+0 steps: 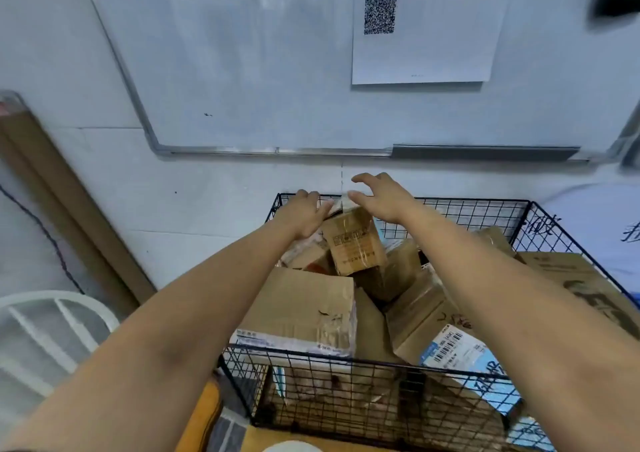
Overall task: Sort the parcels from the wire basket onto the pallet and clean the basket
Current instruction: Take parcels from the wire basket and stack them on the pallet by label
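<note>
A black wire basket (467, 209) stands against the wall, filled with several cardboard parcels. A small taped brown box (356, 243) stands upright at the back of the heap. My left hand (304, 212) lies flat against its left top edge. My right hand (384, 195) hovers over its top right with fingers spread, thumb near the box's top corner. A larger flat carton (304, 309) lies in the front left of the basket. A box with a white and blue shipping label (450, 344) leans at the front right. No pallet is in view.
A whiteboard (259, 63) with a QR-code sheet (422, 25) hangs on the wall behind the basket. A tall cardboard tube (69, 202) leans at the left. A white round frame (45, 333) sits lower left. White bags with writing lie at the right.
</note>
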